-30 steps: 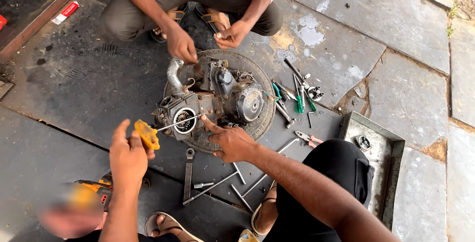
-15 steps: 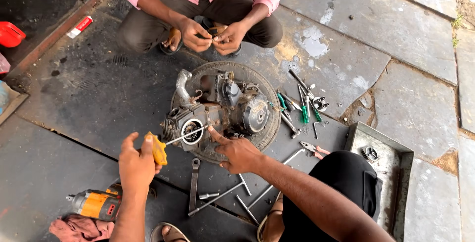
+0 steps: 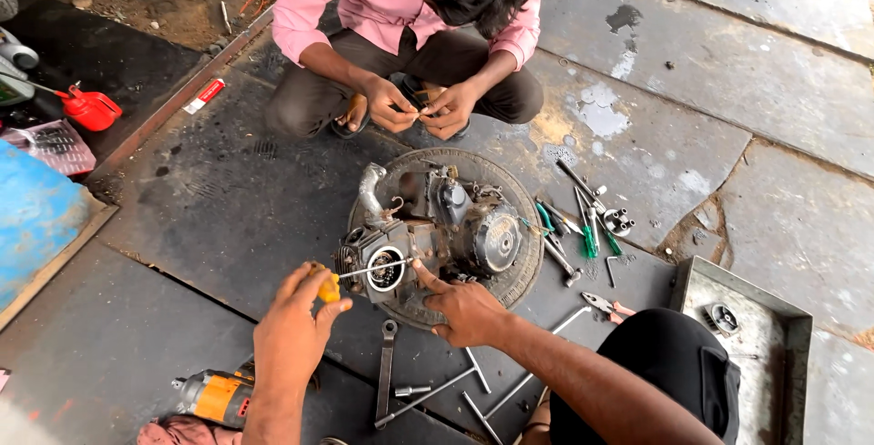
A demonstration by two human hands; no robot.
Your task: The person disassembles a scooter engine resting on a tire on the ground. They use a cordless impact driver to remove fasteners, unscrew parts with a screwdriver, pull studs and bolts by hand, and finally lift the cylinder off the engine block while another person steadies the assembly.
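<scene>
Beside right grip, engine.

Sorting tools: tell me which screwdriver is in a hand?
The yellow-handled screwdriver, in the left hand, tip at the engine; the green-handled ones lie loose.

A yellow-handled screwdriver with a thin steel shaft is held nearly level, its handle wrapped in the left hand and its tip set at the round cylinder opening of a greasy grey metal motorcycle engine. The engine is seated on a worn black tyre laid flat on the floor, and its lower edge is touched by the right hand.
</scene>
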